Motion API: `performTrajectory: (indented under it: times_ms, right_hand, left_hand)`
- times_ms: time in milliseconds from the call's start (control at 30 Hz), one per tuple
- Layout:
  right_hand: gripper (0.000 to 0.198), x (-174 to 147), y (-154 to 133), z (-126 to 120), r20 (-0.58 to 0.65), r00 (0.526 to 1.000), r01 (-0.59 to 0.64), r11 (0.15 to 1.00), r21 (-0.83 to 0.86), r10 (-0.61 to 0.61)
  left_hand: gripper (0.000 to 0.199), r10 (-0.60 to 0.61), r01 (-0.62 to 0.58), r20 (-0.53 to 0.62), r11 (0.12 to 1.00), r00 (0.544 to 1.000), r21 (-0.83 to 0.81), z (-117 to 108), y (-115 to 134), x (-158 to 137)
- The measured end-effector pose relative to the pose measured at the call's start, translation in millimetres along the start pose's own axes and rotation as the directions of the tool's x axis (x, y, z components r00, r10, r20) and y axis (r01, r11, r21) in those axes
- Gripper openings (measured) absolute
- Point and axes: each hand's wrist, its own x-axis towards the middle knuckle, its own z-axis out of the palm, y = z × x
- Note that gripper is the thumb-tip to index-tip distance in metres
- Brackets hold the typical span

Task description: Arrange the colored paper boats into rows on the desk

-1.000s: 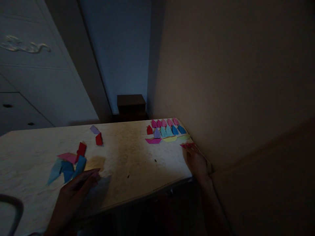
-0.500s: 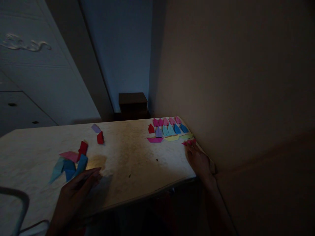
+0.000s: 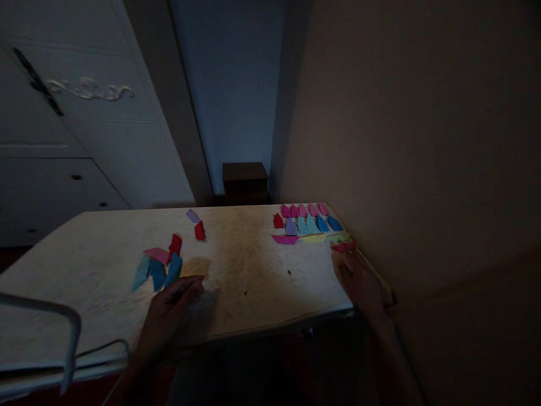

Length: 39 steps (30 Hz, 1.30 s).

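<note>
At the table's right edge, my right hand (image 3: pixel 360 283) has its fingertips closed on the near side of a pinkish-red folded paper piece (image 3: pixel 344 246). Just beyond lie a magenta boat-shaped paper (image 3: pixel 284 239), a yellow one (image 3: pixel 313 239) and a yellow-green one (image 3: pixel 337 238). My left hand (image 3: pixel 171 310) rests by the near edge, thumb and fingers drawn together, with nothing visible between them. Close to its knuckles is a loose pile of folded papers: a blue piece (image 3: pixel 173 269), a light teal one (image 3: pixel 141 273), a pink one (image 3: pixel 156 254) and a red one (image 3: pixel 175 247).
Two rows of folded papers, including a red one (image 3: pixel 278 220) and a lilac one (image 3: pixel 291 226), stand at the table's far right. Another red piece (image 3: pixel 199 230) lies far left. A wall (image 3: pixel 401 169) borders the right side; a curved metal bar (image 3: pixel 71 332) rises at lower left.
The view has turned left, so everything sits further right in the picture. More of the pinkish-red paper shows beyond my right fingertips. My left hand stays by the pile.
</note>
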Motion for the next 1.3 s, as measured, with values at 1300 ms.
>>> performTrajectory:
  times_ms: [1300]
  right_hand:
    - [0.044,-27.0,-136.3,38.9,0.226,0.943,0.125,0.888,0.444,-0.246]
  left_hand:
    - [0.035,0.294,-0.464,0.364,0.644,0.884,0.608,-132.5,-61.5,148.1]
